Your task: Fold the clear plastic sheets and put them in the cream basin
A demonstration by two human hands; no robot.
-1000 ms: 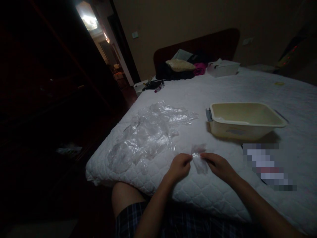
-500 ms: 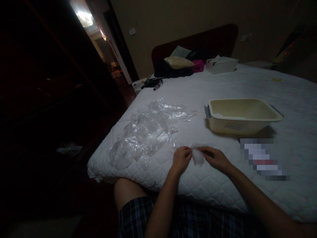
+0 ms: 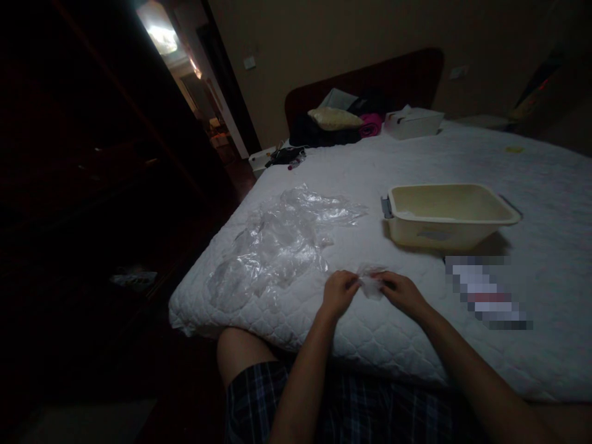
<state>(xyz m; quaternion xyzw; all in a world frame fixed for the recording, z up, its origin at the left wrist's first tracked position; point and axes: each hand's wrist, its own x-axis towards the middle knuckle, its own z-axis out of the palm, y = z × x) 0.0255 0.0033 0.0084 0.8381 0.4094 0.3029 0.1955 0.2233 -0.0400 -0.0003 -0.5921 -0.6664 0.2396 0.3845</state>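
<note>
A small clear plastic bag (image 3: 371, 285) is stretched between my two hands, just above the white quilted bed (image 3: 383, 345). My left hand (image 3: 340, 291) pinches its left side with the fingers closed. On the other side my right hand (image 3: 403, 293) grips the right edge between thumb and fingers. To the left of my hands lies a crumpled heap of clear plastic bags (image 3: 282, 246), spread across the quilt. A cream plastic basin (image 3: 448, 234) with grey handles stands beyond my right hand.
Right of my right arm lies a pixelated flat item (image 3: 488, 295). Toward the headboard (image 3: 370, 77) are a cushion (image 3: 335, 118), a rolled pink cloth (image 3: 370, 125) and a white box (image 3: 414, 122). A black item (image 3: 284, 155) rests by the bed's left edge.
The small bag's lower part, hanging down before, now sits higher and more bunched between my fingers. Both hands stay in nearly the same place; the view has shifted slightly.
</note>
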